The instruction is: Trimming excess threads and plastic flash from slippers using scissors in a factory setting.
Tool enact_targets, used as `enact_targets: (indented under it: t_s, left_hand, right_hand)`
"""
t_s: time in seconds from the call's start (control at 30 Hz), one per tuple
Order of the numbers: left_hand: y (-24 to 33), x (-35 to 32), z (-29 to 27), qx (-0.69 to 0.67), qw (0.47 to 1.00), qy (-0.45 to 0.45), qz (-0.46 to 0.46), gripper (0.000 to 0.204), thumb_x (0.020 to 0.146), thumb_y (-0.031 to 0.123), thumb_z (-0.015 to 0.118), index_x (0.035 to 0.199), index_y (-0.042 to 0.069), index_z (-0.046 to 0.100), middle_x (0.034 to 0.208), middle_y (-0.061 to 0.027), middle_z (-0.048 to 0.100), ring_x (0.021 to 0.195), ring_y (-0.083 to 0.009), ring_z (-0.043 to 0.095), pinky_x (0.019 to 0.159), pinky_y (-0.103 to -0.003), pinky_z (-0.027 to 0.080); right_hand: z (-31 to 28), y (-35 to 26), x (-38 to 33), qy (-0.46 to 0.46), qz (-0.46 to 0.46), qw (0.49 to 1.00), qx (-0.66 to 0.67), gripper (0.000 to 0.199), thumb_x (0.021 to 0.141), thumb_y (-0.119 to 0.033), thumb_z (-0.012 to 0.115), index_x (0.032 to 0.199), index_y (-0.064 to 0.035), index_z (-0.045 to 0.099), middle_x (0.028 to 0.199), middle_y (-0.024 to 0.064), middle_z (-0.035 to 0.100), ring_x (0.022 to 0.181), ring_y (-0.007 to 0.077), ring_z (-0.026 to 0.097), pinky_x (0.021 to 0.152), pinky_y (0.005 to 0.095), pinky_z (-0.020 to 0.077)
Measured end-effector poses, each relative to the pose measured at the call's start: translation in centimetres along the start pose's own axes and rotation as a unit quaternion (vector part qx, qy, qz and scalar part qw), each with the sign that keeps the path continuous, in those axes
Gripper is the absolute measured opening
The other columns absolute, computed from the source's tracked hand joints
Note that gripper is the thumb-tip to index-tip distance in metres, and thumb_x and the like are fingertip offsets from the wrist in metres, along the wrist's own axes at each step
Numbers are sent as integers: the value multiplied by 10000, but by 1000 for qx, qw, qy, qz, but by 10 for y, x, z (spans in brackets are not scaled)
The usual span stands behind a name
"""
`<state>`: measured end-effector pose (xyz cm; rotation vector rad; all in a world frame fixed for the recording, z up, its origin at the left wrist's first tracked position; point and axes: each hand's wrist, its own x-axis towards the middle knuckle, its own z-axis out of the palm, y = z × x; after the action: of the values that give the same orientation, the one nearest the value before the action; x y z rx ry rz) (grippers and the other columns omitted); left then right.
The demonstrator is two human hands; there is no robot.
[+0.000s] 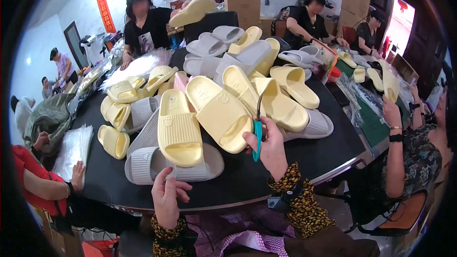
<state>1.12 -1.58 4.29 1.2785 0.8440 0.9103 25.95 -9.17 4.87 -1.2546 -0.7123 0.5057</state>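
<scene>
Purple checked cloth (238, 228) covered the lap at six o'clock in the head view, below the black worktop (266, 181). The right hand (271, 150) had its fingers closed around teal-handled snips (257, 135), the dark tip pointing toward twelve. From that hand, the central yellow slipper (214, 107) lay at ten o'clock, its long axis running from eleven to five, toe end just beside the thumb; whether they touched could not be told. The left hand (169, 197) held nothing, its fingers loosely spread. At twelve o'clock from it lay the left yellow slipper (179, 128), axis nearly twelve to six, toe resting over a grey slipper (141, 165) set crosswise. The right hand was nearer the central slipper, the left nearer the other.
</scene>
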Motion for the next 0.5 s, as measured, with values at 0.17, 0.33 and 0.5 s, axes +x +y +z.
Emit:
enact_targets:
  t_s: [0.17,0.33,0.5]
  left_hand:
    - [7,6,0,-54,997,-45,-44,422,971,270,416,1224,-66,393,709,-178,628,448,-145,536,431,-236,442]
    - [14,17,-3,-121,980,-82,-135,374,957,320,428,1110,-19,470,700,-185,628,420,-187,542,389,-271,444]
    - [11,25,7,-117,982,-87,-123,323,953,300,436,1077,5,483,645,-157,605,392,-186,514,371,-271,434]
  right_hand:
    - [-4,9,2,-2,-1,1000,28,497,795,-106,664,1195,54,415,798,63,559,583,87,544,478,221,463]
    - [-3,10,1,-1,-21,1000,23,478,784,-93,649,1186,41,429,749,50,544,561,88,534,473,224,460]
    - [-13,8,-5,-39,7,999,8,444,796,-70,632,1179,25,430,832,46,537,639,83,552,522,215,475]
